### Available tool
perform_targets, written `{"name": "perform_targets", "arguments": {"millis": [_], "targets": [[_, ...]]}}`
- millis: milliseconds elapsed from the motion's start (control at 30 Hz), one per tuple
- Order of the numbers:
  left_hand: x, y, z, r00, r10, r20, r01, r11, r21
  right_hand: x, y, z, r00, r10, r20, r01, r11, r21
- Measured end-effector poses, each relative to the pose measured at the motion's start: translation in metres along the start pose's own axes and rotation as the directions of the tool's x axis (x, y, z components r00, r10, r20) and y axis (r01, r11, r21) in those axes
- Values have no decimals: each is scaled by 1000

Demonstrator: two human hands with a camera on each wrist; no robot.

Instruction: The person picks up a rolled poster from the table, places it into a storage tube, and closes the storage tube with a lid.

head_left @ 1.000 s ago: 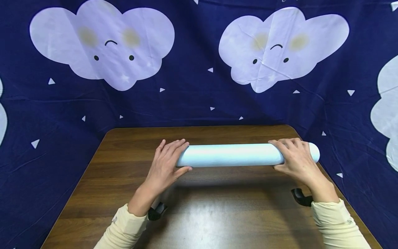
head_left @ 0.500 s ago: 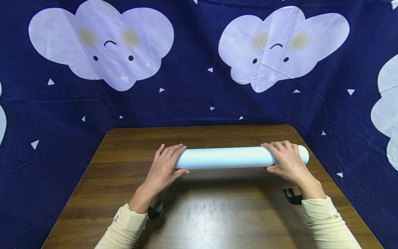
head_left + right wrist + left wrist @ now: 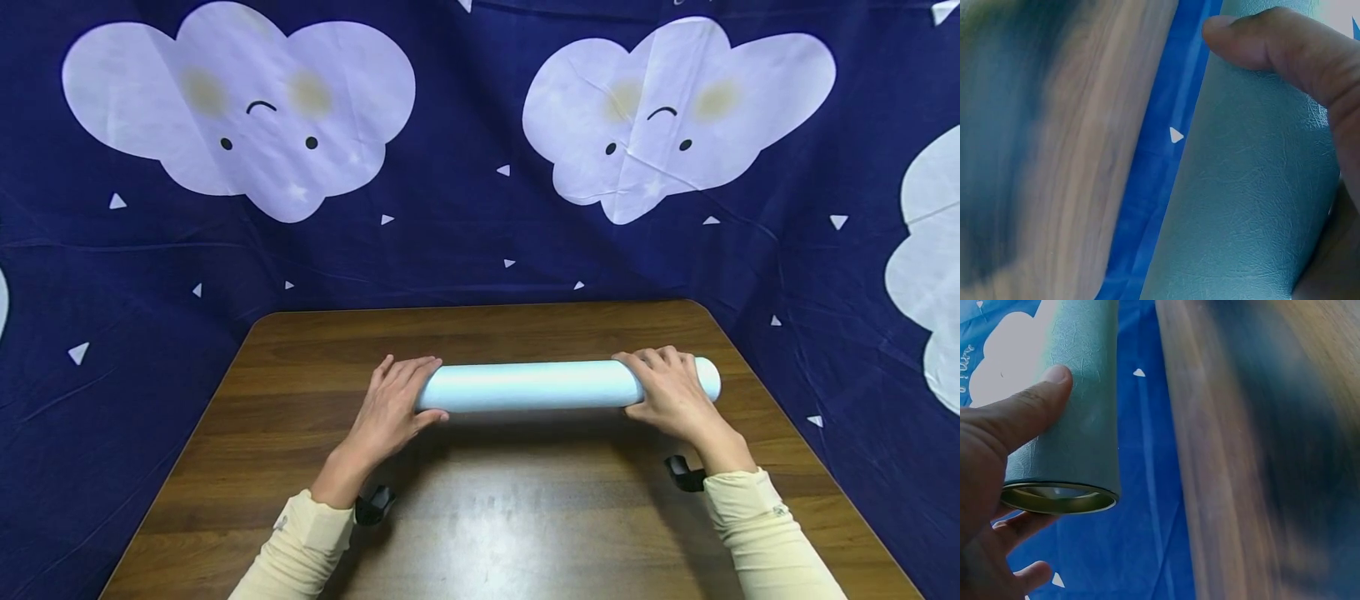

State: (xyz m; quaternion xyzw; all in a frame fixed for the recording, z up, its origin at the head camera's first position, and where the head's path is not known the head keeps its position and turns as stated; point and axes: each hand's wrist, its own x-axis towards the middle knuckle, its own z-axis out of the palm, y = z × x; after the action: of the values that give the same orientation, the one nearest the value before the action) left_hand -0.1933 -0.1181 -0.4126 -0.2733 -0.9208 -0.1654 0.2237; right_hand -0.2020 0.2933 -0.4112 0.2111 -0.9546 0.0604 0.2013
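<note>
A long pale blue tube (image 3: 525, 386) with a finely creased surface lies level across the head view, above the wooden table, with a dark shadow below. My left hand (image 3: 390, 408) grips its left end, thumb on the near side and fingers over the far side. In the left wrist view that end of the tube (image 3: 1079, 437) shows a gold-coloured metal rim round a recessed base. My right hand (image 3: 671, 400) holds the tube near its other end, a short piece sticking out beyond the fingers. The right wrist view shows the thumb (image 3: 1247, 44) lying across the tube.
The brown wooden table (image 3: 487, 508) has rounded far corners. A dark blue cloth (image 3: 450, 242) printed with pale clouds and small white triangles hangs behind and along both sides. A black wrist-worn piece (image 3: 375, 505) shows under the left wrist, another (image 3: 685, 473) under the right.
The tube has moved left and nearer in the head view, looking slightly smaller and lower. My right hand has shifted left with it; my left hand has moved slightly down and left.
</note>
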Motion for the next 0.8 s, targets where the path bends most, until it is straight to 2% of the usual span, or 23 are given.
{"name": "perform_targets", "arguments": {"millis": [167,467,633,800], "targets": [[-2,-6,7,1000,1,0,-1,1000,-13,1,0,8,999,11,40,-12,1000,9],[-7,-15,18,997,-28,69,31,999,-38,1,-1,26,995,18,97,-21,999,25],[-9,-19,23,993,-51,106,57,997,-59,1,-1,34,994,19,111,-22,999,26],[-11,-22,27,993,-50,112,56,997,-52,1,-1,41,993,13,115,-16,1000,27]]}}
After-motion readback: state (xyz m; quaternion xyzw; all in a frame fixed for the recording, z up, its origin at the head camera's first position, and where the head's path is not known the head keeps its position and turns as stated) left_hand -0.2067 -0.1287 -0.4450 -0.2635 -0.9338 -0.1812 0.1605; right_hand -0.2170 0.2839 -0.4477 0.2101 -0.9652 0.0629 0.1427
